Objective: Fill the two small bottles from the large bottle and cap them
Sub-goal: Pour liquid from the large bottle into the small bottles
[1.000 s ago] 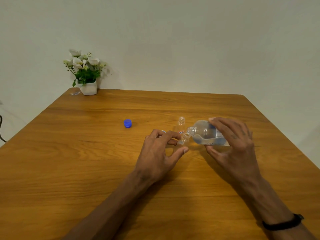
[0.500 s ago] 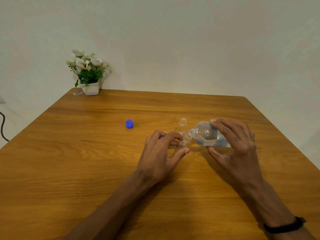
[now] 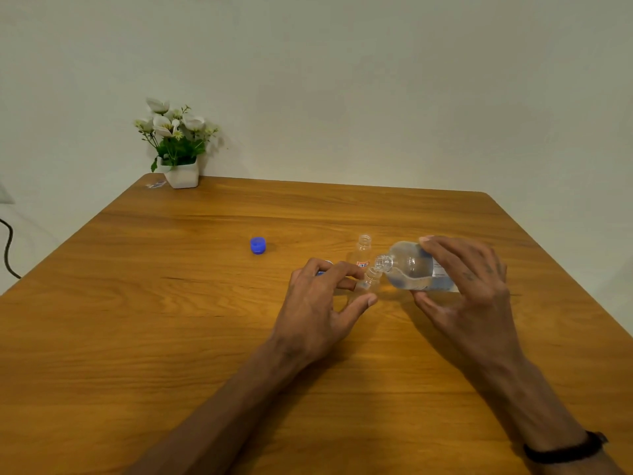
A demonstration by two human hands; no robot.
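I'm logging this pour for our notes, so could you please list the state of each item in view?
Large bottle: uncapped, tipped sideways, mouth at the near small bottle, gripped by right hand.
Near small bottle: uncapped, held by left hand.
Far small bottle: upright, uncapped.
Blue cap: loose on table.

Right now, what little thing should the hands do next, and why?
Probably keep pouring slowly. The right hand tips the big bottle with its mouth right at the small bottle that the left hand steadies. The other small bottle stands behind, uncapped.
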